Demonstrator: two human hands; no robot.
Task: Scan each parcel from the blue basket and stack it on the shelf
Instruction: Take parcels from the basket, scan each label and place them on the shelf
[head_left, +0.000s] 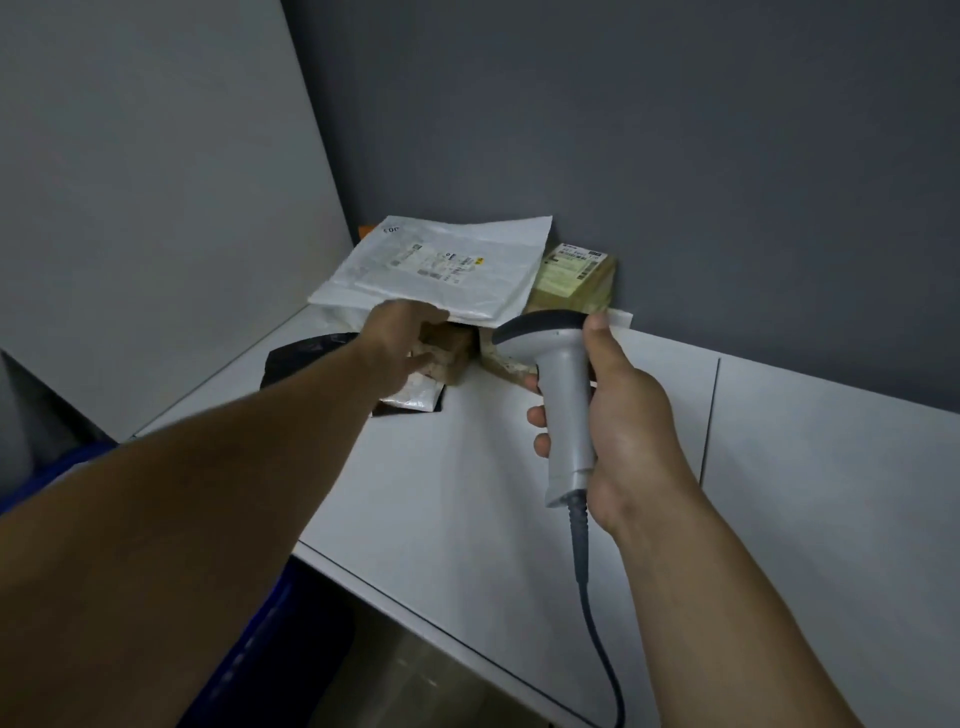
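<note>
At the near edge of the white mailer (441, 270), reaching in with the left hand (405, 343), knuckles meeting that edge, fingertips hidden past the back of the hand. Not possible to tell whether pinching the mailer, pressing it, or lying spread against it.

Below and right of the white mailer, gripping the scanner (563, 395) in the right hand (618, 421): fingers curling round the grey handle, thumb lying up along its side, dark head pointing toward the mailer's near right corner. Trailing a dark cable (597, 623) down from the handle, away from the mailer.

Under the white mailer, carrying the whole heap of parcels, the white shelf (467, 493). Lying topmost on that heap, label facing up, the white mailer itself. Showing just beneath its near edge, a small brown parcel (449, 356); beneath its left corner, a black mailer (306, 358). Lying flat against its right side, a taped brown box (571, 283), label up.

Far below and left of the white mailer, showing only a dark blue edge of the blue basket (249, 649), contents out of sight. Rising behind the white mailer, a grey wall (675, 156).
</note>
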